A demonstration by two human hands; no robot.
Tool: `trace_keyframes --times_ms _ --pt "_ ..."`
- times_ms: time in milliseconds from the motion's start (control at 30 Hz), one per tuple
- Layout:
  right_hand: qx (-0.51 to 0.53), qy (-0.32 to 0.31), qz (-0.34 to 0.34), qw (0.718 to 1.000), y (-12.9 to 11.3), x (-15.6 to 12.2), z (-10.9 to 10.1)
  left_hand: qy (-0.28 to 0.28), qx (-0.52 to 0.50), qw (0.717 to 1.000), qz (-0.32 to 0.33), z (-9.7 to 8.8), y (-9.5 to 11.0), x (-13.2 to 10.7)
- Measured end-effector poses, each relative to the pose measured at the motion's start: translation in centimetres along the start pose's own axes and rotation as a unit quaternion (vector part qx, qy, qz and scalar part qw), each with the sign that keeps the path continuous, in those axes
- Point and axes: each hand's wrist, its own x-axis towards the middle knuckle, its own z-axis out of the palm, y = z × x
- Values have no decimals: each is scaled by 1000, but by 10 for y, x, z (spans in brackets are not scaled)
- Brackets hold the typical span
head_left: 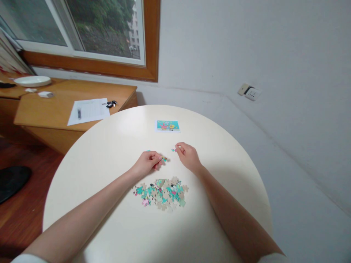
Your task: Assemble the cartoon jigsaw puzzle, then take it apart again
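Note:
Above the white table, my left hand (148, 162) pinches a small jigsaw piece (164, 159) with yellow and teal on it. A pinkish-red piece shows just under its fingers, and a bit of teal peeks out behind the hand. To the right, my right hand (188, 155) is closed, its fingertips on another jigsaw piece (173, 149) coloured teal and pink. Nearer to me lies a loose pile of jigsaw pieces (164, 195), some picture side up, others showing their grey-beige backs. Beyond both hands rests a picture card (168, 126) with a pink and a yellow cartoon figure.
My forearms reach across the round white table (109, 226) on either side of the pile. At the far left stands a wooden desk (63, 93) with a paper sheet (90, 110), keys (111, 104) and a white plate (33, 80). A wall (296, 153) borders the right side.

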Motion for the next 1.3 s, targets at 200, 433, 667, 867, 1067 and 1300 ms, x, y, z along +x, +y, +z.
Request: trace_keyframes --times_ms 200,433,667,867,1067,1300 --pt "46 -130 -126 982 -27 -8 4 12 -32 999 16 0 0 1" --pt "69 -137 -122 981 -28 -8 4 19 -62 998 4 0 1 2" --pt "139 -154 -57 977 -29 -8 7 16 -56 998 -3 -1 0 3" --pt "154 -156 -53 974 -26 -8 9 4 -57 998 -7 0 3 1" --pt "179 -144 -27 973 -20 -2 6 10 -64 998 -6 2 4 1" --pt "157 -168 8 973 1 9 -1 15 -75 997 -12 0 3 2"
